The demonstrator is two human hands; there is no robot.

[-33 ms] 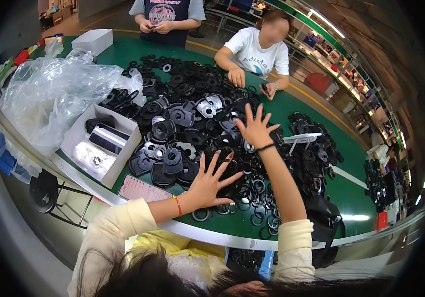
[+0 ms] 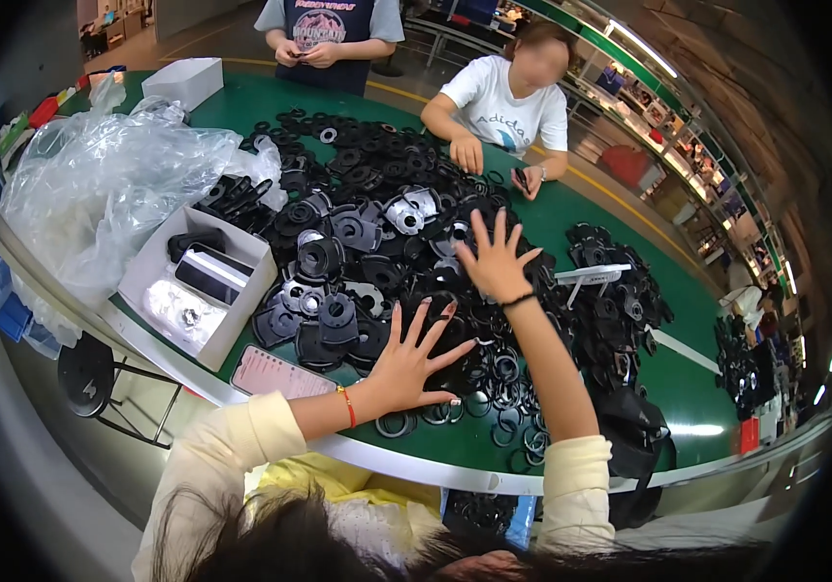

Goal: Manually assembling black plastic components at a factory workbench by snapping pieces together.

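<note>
My left hand (image 2: 404, 369) lies over the near side of a heap of black ring-shaped and plate-shaped parts (image 2: 338, 320), its fingers spread and nothing gripped. Loose black rings (image 2: 508, 365) are scattered beside its thumb and toward the table's near edge. Farther out, my right hand (image 2: 496, 267) is spread over the right part of the same heap, also holding nothing. Whether either palm touches the parts is hard to make out. A silver-coloured part (image 2: 409, 210) shows among the black ones, left of my right hand.
An open white box (image 2: 241, 330) with dark and shiny pieces stands left, by clear plastic bags (image 2: 96, 194). A pink-screened phone (image 2: 275, 373) lies near the edge. Right are another dark heap (image 2: 620, 301), a white stand (image 2: 592, 274) and a black bag (image 2: 629, 422). Two people work across the green table.
My right hand has shifted slightly toward me and to the left, fingers still spread. The left hand stays in place.
</note>
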